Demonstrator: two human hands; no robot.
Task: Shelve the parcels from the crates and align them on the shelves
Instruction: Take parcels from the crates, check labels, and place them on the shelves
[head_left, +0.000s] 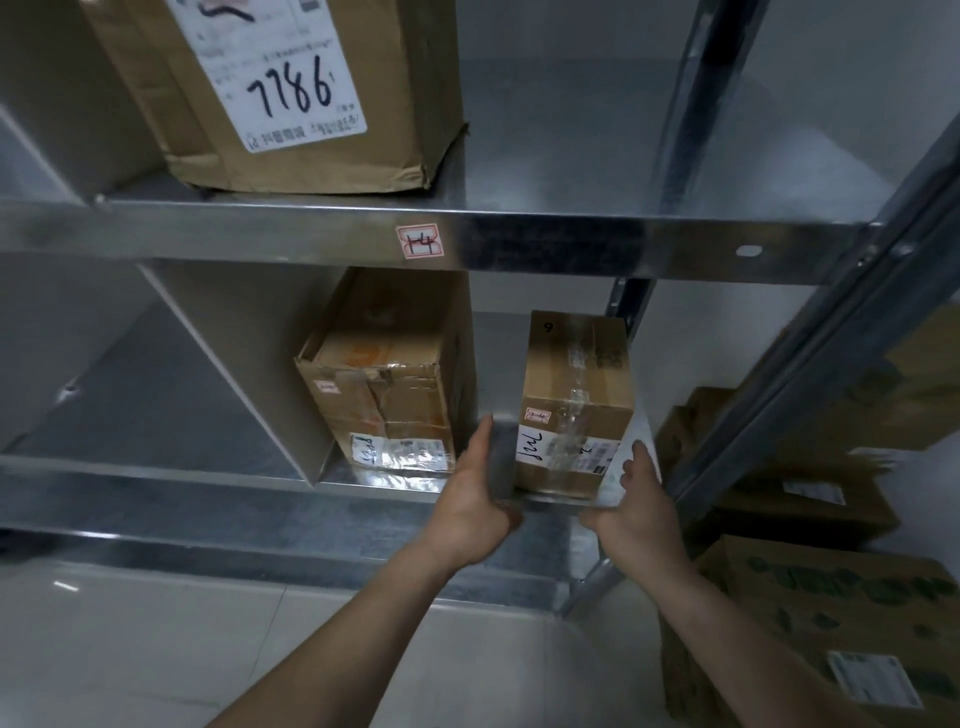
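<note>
- I see both hands at the lower shelf (363, 486), one on each side of a small box (574, 402).
- My left hand (475, 501) lies flat against the box's left face, fingers straight and pointing into the shelf; it presses, with no curl round the box.
- My right hand (636, 506) sits at the box's right front corner, fingers fairly straight along the side, thumb low by the shelf edge. I cannot tell whether the thumb touches the box.
- So the grip is a wide two-hand clamp with the box between the palms.
- The box stands on the lower shelf at its right end, its front at the shelf's front edge, near the right upright (810, 332). Its front carries a white label with handwriting and clear tape.
- Just left of it, with a gap between, stands a taller worn box (384, 379), tilted slightly, beside a divider (249, 358).
- On the upper shelf (311, 234) sits a big box (291, 93) marked 7786; a red-edged tag (420, 241) sticks on that shelf's front rail.
- Right of the rack, on the floor, cartons (831, 597) are stacked.
</note>
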